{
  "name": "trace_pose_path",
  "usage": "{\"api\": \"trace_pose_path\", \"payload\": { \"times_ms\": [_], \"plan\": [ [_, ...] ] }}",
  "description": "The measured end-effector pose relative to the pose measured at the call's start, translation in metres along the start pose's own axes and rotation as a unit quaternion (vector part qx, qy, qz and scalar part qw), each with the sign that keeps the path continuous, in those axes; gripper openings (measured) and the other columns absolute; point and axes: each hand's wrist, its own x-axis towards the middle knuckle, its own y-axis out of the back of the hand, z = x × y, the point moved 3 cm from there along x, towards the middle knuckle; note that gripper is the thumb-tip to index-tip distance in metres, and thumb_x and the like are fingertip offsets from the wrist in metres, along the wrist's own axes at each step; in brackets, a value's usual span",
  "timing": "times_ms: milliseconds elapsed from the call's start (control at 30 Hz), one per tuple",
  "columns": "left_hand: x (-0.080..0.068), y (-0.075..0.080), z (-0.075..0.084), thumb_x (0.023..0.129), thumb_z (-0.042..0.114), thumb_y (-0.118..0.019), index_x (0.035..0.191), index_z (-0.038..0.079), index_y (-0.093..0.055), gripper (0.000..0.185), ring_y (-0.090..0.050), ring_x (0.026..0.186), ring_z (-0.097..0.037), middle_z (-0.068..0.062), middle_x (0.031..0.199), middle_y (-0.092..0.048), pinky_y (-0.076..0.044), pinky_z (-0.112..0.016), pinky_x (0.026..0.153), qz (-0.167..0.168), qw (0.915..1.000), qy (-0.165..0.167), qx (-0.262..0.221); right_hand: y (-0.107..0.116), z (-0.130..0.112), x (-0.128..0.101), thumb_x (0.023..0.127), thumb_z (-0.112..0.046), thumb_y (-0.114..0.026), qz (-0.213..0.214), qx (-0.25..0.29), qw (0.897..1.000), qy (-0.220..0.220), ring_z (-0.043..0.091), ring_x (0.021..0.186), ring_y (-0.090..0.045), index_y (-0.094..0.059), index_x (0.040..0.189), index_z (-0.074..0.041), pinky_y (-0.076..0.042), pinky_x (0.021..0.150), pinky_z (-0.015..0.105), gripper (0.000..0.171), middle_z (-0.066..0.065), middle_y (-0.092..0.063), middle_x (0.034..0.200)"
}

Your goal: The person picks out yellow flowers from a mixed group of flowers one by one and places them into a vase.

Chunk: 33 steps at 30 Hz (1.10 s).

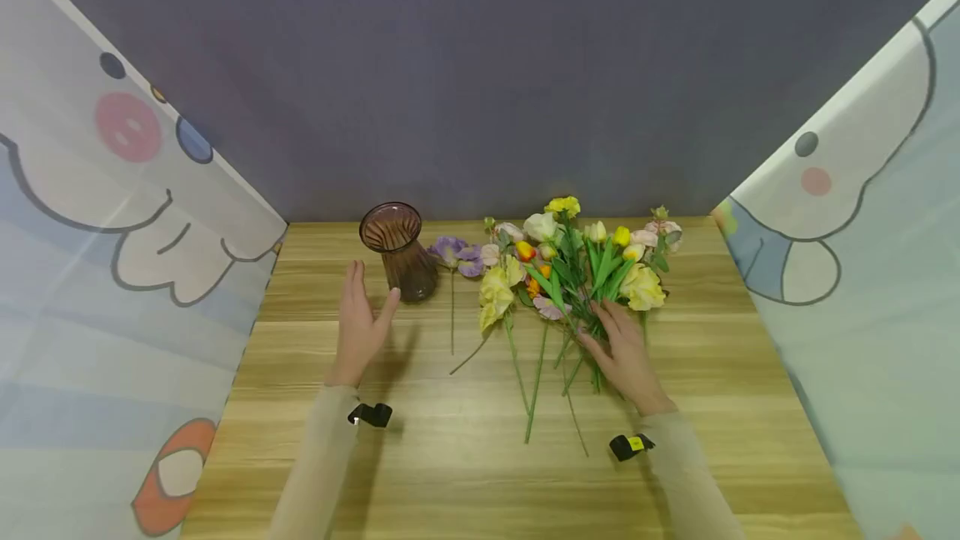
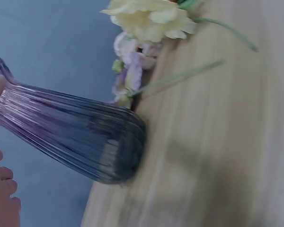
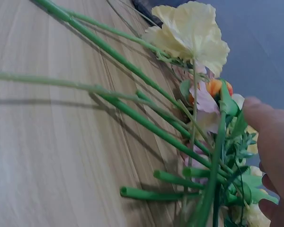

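Cream sleeves [image 1: 318,457] come in nearest, nearer than the vase, one to each side of it, a black wrist device [image 1: 371,415] by each cuff. Wood table [image 1: 465,490] under everything. Green stems [image 3: 109,49] fan toward the person, nearer than the vase and right of it. Right hand [image 1: 618,352] sits well right of the vase, over the stems, thumb spread from fingers; can't tell how firmly it touches. Left hand [image 1: 362,332] is just left and near side of the vase, wide, fingers straight, thumb apart, holding nothing; contact with glass can't be told. Flower pile [image 1: 600,269], yellow, white, pink and orange heads, lies right of the vase, beyond the right hand. Purple flower [image 1: 450,248] lies just right of the vase. Purple glass vase [image 1: 411,273] stands upright; grey backdrop [image 1: 487,90] behind it.
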Motion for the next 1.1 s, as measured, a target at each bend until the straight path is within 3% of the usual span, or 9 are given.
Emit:
{"api": "trace_pose_path", "payload": {
  "times_ms": [100,233,333,467,700,933,1100],
  "plan": [
    [0.014,0.0,0.003,0.101,0.048,-0.062,0.164,0.003,-0.016,0.091,-0.019,0.156,-0.041,-0.021,0.17,-0.017,-0.021,-0.062,0.124,0.003,0.9983,0.028,-0.051,-0.003,-0.003,0.001,0.096,-0.015,-0.073,0.02,-0.007,1.0,0.018,0.052,0.136,-0.043,-0.052,0.143,0.01,-0.033,0.11,0.071,0.057,0.033,-0.047,0.149],
    [0.031,0.002,0.006,0.093,0.045,-0.075,0.164,0.006,-0.02,0.098,-0.025,0.154,-0.038,-0.02,0.167,-0.025,-0.024,-0.059,0.124,0.023,0.993,0.043,-0.107,-0.006,-0.007,0.002,0.095,-0.013,-0.075,0.029,-0.006,1.0,0.005,0.048,0.126,-0.051,-0.058,0.136,0.01,-0.042,0.104,0.065,0.051,0.031,-0.056,0.136],
    [0.042,0.001,0.01,0.089,0.04,-0.081,0.162,0.003,-0.026,0.099,-0.03,0.152,-0.036,-0.021,0.163,-0.032,-0.027,-0.055,0.123,0.034,0.9903,0.037,-0.129,-0.008,-0.009,0.004,0.094,-0.013,-0.076,0.036,-0.012,0.999,0.002,0.047,0.12,-0.054,-0.062,0.131,0.009,-0.046,0.101,0.062,0.045,0.03,-0.06,0.129],
    [0.051,-0.003,0.014,0.086,0.039,-0.084,0.159,0.001,-0.031,0.098,-0.034,0.15,-0.035,-0.022,0.16,-0.037,-0.029,-0.051,0.123,0.029,0.9879,0.052,-0.143,-0.01,-0.011,0.008,0.095,-0.016,-0.076,0.039,-0.032,0.999,0.002,0.044,0.115,-0.057,-0.068,0.123,0.007,-0.047,0.1,0.058,0.037,0.026,-0.063,0.122],
    [0.057,-0.007,0.017,0.083,0.034,-0.088,0.155,0.003,-0.038,0.093,-0.041,0.145,-0.033,-0.019,0.153,-0.046,-0.031,-0.047,0.123,0.033,0.9844,0.076,-0.155,-0.014,-0.013,0.015,0.095,-0.019,-0.077,0.027,-0.046,0.998,-0.015,0.041,0.112,-0.056,-0.071,0.117,0.005,-0.046,0.097,0.057,0.033,0.024,-0.064,0.117],
    [0.061,-0.011,0.021,0.082,0.029,-0.089,0.15,0.003,-0.045,0.085,-0.047,0.139,-0.034,-0.019,0.146,-0.052,-0.034,-0.051,0.121,0.05,0.9816,0.058,-0.175,-0.019,-0.016,0.018,0.092,-0.015,-0.08,0.03,-0.057,0.998,-0.007,0.035,0.093,-0.053,-0.074,0.11,0.005,-0.046,0.08,0.048,0.028,0.018,-0.061,0.1],
    [0.064,-0.013,0.026,0.082,0.026,-0.09,0.152,0.001,-0.041,0.089,-0.049,0.138,-0.035,-0.02,0.145,-0.052,-0.036,-0.054,0.119,0.056,0.9809,0.045,-0.181,-0.021,-0.018,0.02,0.091,-0.013,-0.08,0.038,-0.05,0.998,0.002,0.032,0.086,-0.053,-0.074,0.106,0.005,-0.045,0.074,0.045,0.024,0.016,-0.063,0.094]
  ]
}}
